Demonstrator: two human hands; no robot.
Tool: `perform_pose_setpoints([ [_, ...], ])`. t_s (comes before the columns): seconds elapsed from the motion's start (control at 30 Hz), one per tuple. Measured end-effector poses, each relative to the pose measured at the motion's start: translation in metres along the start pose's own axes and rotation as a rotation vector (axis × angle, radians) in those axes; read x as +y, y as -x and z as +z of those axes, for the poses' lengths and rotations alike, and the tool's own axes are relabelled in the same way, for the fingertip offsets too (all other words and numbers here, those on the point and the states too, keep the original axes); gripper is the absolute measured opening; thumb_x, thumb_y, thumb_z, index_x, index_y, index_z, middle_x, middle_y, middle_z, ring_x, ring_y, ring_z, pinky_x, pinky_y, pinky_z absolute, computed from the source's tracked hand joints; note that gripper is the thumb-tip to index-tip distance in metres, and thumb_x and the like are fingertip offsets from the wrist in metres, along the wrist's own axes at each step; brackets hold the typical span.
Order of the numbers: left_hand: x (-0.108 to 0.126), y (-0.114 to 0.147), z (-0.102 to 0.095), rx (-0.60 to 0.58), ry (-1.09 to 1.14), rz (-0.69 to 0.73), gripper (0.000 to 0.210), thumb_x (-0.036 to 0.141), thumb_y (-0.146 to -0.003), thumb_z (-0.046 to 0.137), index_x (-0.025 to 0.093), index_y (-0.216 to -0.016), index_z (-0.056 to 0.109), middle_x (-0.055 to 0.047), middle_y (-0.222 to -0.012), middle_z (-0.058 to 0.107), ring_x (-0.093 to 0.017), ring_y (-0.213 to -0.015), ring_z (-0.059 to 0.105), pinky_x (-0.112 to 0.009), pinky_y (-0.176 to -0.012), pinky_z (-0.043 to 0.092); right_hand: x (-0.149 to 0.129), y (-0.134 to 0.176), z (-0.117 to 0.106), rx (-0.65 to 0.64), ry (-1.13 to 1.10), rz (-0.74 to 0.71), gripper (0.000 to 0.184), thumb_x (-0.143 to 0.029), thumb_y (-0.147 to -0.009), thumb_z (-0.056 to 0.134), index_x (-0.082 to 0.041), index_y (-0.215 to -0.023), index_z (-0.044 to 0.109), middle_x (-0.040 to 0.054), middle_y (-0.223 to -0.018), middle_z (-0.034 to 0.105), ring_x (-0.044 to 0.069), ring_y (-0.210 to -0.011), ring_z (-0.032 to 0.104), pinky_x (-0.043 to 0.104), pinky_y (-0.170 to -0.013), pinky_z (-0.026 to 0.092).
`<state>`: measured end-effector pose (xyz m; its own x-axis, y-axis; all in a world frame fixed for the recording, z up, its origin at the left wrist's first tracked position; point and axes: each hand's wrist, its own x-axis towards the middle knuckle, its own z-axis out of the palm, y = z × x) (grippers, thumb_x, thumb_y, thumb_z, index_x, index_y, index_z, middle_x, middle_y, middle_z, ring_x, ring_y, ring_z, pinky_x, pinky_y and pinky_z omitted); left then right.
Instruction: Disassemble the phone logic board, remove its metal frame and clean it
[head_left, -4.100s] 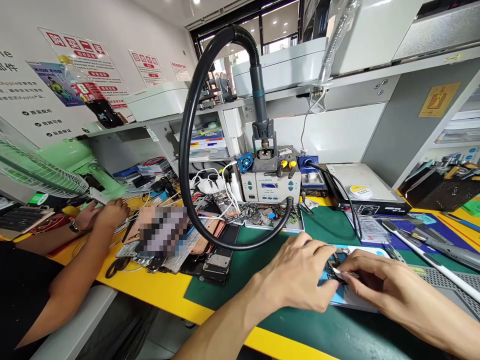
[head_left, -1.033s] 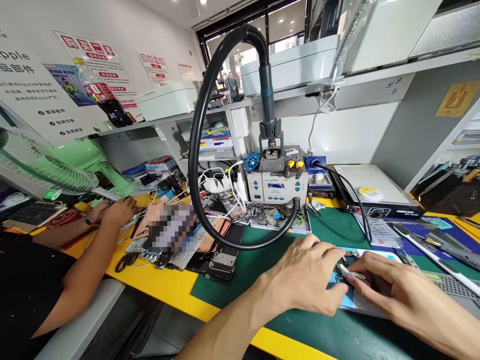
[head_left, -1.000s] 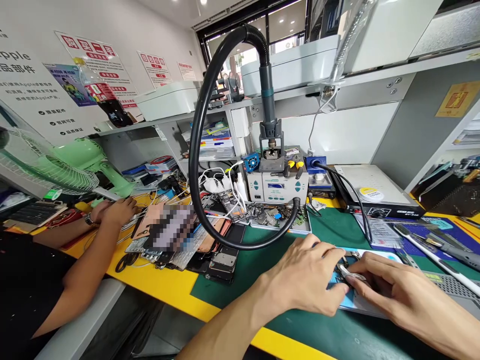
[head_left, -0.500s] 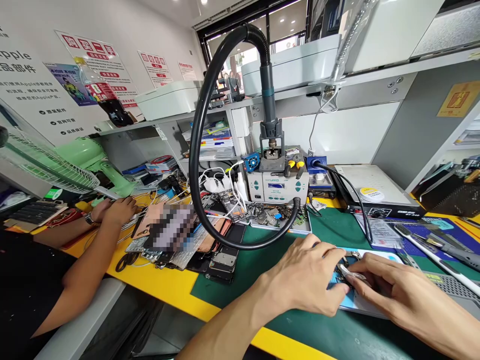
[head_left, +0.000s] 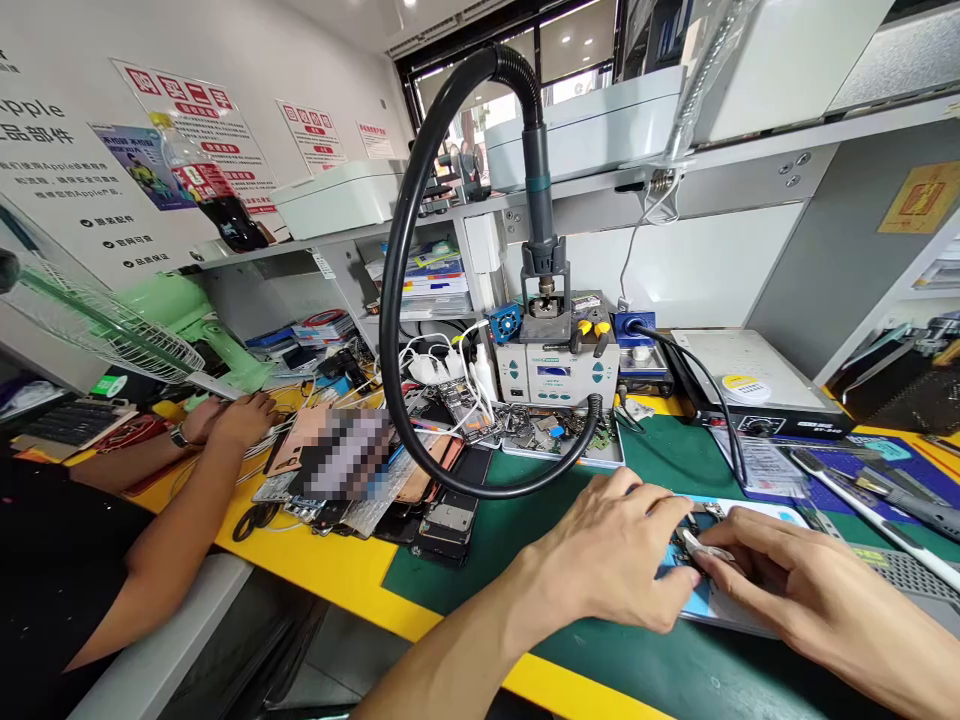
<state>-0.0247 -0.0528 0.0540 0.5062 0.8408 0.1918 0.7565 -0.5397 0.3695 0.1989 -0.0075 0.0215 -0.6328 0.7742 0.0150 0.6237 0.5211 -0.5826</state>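
On the right side of the bench, a blue-and-white work pad (head_left: pixel 701 600) lies on the green mat. A small dark circuit board (head_left: pixel 703 521) rests on it, partly covered by my fingers. My left hand (head_left: pixel 626 550) arches over the pad's left side, thumb and index finger closing on the board's edge from two sides. Between the thumb and fingers of my right hand (head_left: pixel 787 570) is a small crumpled white wipe (head_left: pixel 697 546), pressed against the board. Its far end is hidden under that hand.
A hot-air rework station (head_left: pixel 559 375) stands behind, its thick black hose (head_left: pixel 391 270) looping down near my left hand. Phone parts (head_left: pixel 446 520) are heaped left of the green mat (head_left: pixel 525 550). A white-handled brush (head_left: pixel 862 505) lies right. A co-worker's arms (head_left: pixel 187 480) rest far left.
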Motion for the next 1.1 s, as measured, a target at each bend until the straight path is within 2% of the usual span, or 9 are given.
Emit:
perform_pose_setpoints([
  [0.53,0.0004,0.0004,-0.0003,0.003,-0.003,0.002,0.051,0.036,-0.094,0.054,0.018,-0.141,0.052,-0.010,-0.136,0.066,-0.031,-0.124,0.056,-0.047,-0.104,0.049,-0.0005,-0.0012,0.0002,0.007,-0.024,0.010,0.038,-0.056,-0.094,0.052,-0.027,-0.098,0.076,0.0062,-0.096,0.078,0.024,-0.078,0.073,0.029,-0.071,0.060],
  [0.67,0.0000,0.0003,0.0000,0.006,-0.001,0.004,0.051,0.036,-0.093,0.055,0.017,-0.140,0.052,-0.011,-0.135,0.066,-0.030,-0.123,0.056,-0.047,-0.105,0.049,0.0006,0.0009,0.0003,-0.017,-0.043,0.033,0.040,-0.058,-0.094,0.050,-0.026,-0.093,0.075,0.0059,-0.090,0.077,0.023,-0.073,0.072,0.028,-0.066,0.058],
  [1.1,-0.0010,0.0000,0.0018,0.011,0.003,0.009,0.051,0.036,-0.092,0.056,0.018,-0.139,0.052,-0.011,-0.134,0.067,-0.031,-0.123,0.056,-0.048,-0.102,0.050,-0.0051,-0.0025,-0.0022,-0.033,-0.041,0.058,0.042,-0.058,-0.093,0.050,-0.025,-0.096,0.076,0.0074,-0.094,0.078,0.024,-0.078,0.073,0.029,-0.070,0.058],
])
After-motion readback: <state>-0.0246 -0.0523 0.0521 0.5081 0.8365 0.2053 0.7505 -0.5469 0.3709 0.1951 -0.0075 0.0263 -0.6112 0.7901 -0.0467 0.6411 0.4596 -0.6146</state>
